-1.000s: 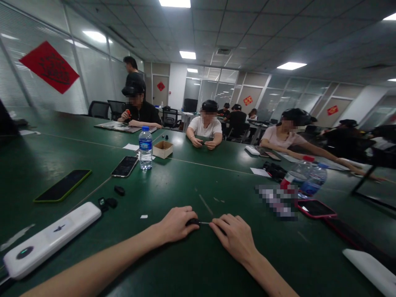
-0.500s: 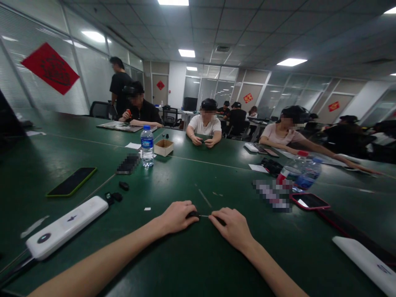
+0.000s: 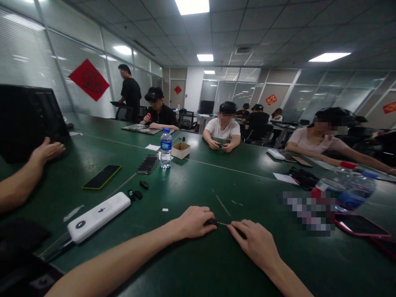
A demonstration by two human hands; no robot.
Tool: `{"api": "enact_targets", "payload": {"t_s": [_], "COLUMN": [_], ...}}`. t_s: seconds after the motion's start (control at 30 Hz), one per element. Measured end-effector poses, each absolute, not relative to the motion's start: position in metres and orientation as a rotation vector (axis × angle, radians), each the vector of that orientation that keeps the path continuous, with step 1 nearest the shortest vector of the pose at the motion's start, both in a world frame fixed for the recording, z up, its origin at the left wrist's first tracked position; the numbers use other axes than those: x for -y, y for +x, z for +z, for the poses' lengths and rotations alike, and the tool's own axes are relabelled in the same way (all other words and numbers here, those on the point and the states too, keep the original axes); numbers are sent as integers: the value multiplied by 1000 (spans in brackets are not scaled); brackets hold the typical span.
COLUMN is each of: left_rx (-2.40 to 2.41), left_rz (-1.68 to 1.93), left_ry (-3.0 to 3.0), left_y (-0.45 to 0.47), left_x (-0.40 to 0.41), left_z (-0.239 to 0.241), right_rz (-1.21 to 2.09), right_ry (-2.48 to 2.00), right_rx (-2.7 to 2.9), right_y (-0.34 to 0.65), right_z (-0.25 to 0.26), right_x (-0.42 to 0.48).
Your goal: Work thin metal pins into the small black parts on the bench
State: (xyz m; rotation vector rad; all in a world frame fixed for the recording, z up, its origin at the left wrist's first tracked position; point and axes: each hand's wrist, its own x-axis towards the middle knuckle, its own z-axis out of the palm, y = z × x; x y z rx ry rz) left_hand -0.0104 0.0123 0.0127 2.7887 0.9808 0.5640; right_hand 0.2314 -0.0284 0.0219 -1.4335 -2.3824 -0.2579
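Note:
My left hand (image 3: 198, 222) rests on the green table (image 3: 173, 264), its fingers closed around a small black object (image 3: 211, 222). From that object a thin, pale rod-like piece (image 3: 222, 224) reaches across to my right hand (image 3: 255, 239). The fingertips of my right hand pinch the far end of this thin piece. What kind of thing the two parts make up is too small to tell, and my fingers cover some of it. A small white scrap (image 3: 165, 210) lies left of my left hand.
Left of my arm lie a white power bank-like device (image 3: 99, 216), a green-edged phone (image 3: 102, 177) and small black parts (image 3: 144, 185). Beyond stand a water bottle (image 3: 166, 150) and an open box (image 3: 181, 151). Another person's hand (image 3: 49, 152) touches a large black case (image 3: 27, 123).
The view has turned left, so things sit farther right. Another person's arm and the black case now show at the left. My hands keep the same hold.

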Motion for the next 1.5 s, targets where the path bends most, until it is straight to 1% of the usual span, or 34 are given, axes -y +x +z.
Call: {"api": "enact_targets", "payload": {"t_s": [0.3, 0.57, 1.0, 1.2, 1.33, 1.5], "left_rx": [-994, -970, -953, -959, -982, -970], "left_rz": [575, 578, 607, 591, 585, 582], "left_ry": [2784, 2738, 2638, 2654, 2681, 2692], "left_y": [-9, -10, -11, -11, -11, -11], "left_x": [-11, -10, -13, -14, -14, -12], "left_z": [11, 11, 8, 8, 8, 9], "right_rz": [-389, -418, -280, -147, -162, -265], "right_ry": [-1381, -1385, -1389, -1356, -1398, -1438], "right_rx": [2400, 2392, 2345, 2196, 2300, 2366], "right_y": [226, 223, 226, 224, 223, 224], "right_z": [26, 25, 26, 22, 21, 25], "right_x": [33, 36, 37, 33, 31, 32]}}
